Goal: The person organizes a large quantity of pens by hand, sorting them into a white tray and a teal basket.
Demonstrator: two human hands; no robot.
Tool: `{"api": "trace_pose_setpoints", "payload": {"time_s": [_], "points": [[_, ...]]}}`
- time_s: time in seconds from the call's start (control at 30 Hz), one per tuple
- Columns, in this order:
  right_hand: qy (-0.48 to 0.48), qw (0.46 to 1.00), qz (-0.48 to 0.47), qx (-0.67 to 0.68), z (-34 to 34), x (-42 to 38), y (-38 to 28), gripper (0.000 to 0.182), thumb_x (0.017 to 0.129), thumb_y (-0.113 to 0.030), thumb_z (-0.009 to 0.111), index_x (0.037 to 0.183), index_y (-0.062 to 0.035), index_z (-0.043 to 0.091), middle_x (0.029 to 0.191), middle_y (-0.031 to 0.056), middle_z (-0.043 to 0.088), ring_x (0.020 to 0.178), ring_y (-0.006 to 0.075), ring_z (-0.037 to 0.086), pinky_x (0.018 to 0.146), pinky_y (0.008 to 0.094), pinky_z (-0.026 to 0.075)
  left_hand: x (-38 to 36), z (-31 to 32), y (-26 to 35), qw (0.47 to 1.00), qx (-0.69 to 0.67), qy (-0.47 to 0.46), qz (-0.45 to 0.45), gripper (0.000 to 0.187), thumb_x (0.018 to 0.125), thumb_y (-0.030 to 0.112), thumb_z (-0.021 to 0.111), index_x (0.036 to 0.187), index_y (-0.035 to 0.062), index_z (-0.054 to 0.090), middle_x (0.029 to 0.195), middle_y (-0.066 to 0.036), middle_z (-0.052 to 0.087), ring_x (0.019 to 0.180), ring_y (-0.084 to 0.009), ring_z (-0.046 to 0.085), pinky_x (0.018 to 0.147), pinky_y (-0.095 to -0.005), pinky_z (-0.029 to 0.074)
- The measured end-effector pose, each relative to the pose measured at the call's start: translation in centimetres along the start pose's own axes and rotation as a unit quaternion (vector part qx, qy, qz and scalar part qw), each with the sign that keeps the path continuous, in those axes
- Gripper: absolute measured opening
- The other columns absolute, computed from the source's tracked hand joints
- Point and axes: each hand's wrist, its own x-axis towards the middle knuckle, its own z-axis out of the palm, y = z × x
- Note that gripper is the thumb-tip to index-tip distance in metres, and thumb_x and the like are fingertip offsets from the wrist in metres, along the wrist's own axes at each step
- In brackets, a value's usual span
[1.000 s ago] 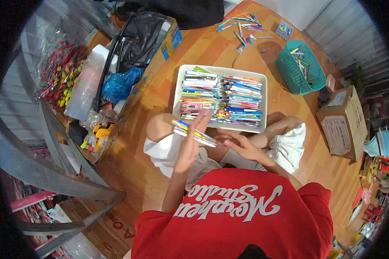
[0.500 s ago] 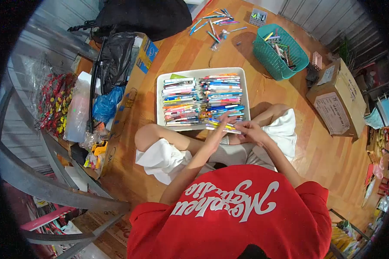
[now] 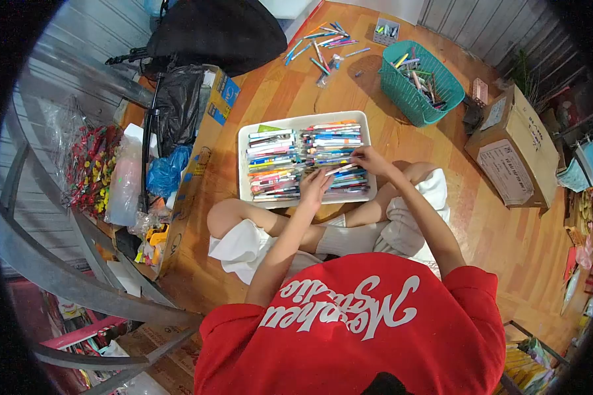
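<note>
Pens being laid into white tray (image 3: 244,164), floor level.
Left hand (image 3: 315,184) and right hand (image 3: 369,160) each pinch one end of a small pen bundle (image 3: 341,170) over the tray's right stack; next: lower it level, aligned.

A warm orange-brown wooden plank floor (image 3: 290,92) fills the middle of the view, glossy enough to catch the light. Along the top right runs a grey corrugated metal wall (image 3: 481,26). At the left edge stands a grey metal shelving frame (image 3: 59,263) with slanted bars, packed with clear plastic bags of red and yellow goods (image 3: 89,168). Beside it a black plastic sack (image 3: 178,99) sits in an open brown cardboard carton (image 3: 207,131). A black fabric bundle (image 3: 217,29) lies near the floor's top edge. At the right edge stands a taped brown cardboard box (image 3: 517,148), with cluttered stock beyond it.
</note>
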Motion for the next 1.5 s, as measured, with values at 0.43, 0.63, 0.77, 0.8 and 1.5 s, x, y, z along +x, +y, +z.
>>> {"api": "trace_pose_setpoints", "payload": {"time_s": [0.43,0.63,0.77,0.8,1.5], "points": [[0.167,0.966,-0.119,-0.159,-3.1,-2.7,-4.3,0.015,0.08,-0.007,0.06,0.09,0.0047,0.062,0.086,0.0209,0.063,0.081,0.0362,0.061,0.073,0.0387,0.048,-1.2,-0.4,1.9,0.979,0.147,0.042,0.134,0.041,0.093,0.013,0.054,0.123,-0.0113,0.041,0.095,-0.017,0.061,0.081,-0.0216,0.065,0.073,-0.0308,0.057],[0.248,0.961,0.07,0.101,-3.7,-4.6,-1.5,0.026,0.088,-0.017,0.061,0.096,0.0071,0.063,0.085,0.0124,0.067,0.079,0.0141,0.06,0.072,0.0286,0.046,-0.2,-1.1,1.6,0.957,0.265,-0.005,0.115,0.042,0.093,0.011,0.053,0.124,-0.0111,0.037,0.081,-0.016,0.065,0.067,-0.0202,0.065,0.056,-0.0284,0.055],[0.297,0.943,0.079,0.127,-3.8,-4.9,-0.4,0.024,0.088,-0.017,0.06,0.094,0.0063,0.064,0.082,0.0079,0.066,0.078,0.0117,0.057,0.071,0.0274,0.045,-0.2,-0.5,1.1,0.952,0.286,0.001,0.107,0.049,0.093,0.01,0.052,0.131,-0.0127,0.031,0.079,-0.016,0.065,0.067,-0.0195,0.065,0.054,-0.0282,0.055],[0.295,0.944,0.083,0.126,-3.7,-4.8,-0.5,0.024,0.088,-0.017,0.06,0.094,0.0061,0.065,0.082,0.0078,0.066,0.077,0.0119,0.057,0.071,0.0272,0.045,0.0,-0.6,1.0,0.953,0.283,-0.01,0.103,0.05,0.093,0.01,0.052,0.132,-0.013,0.03,0.079,-0.016,0.065,0.067,-0.0194,0.065,0.054,-0.0281,0.054],[0.273,0.954,0.091,0.084,-2.7,-4.5,-1.0,0.023,0.087,-0.016,0.061,0.091,0.0065,0.063,0.077,0.0073,0.064,0.073,0.0123,0.056,0.068,0.0268,0.044,0.0,-11.4,16.5,0.925,0.216,0.149,0.276,0.016,0.091,0.006,0.055,0.087,-0.0088,0.06,0.078,-0.009,0.063,0.067,-0.0137,0.061,0.061,-0.0241,0.051]]}}
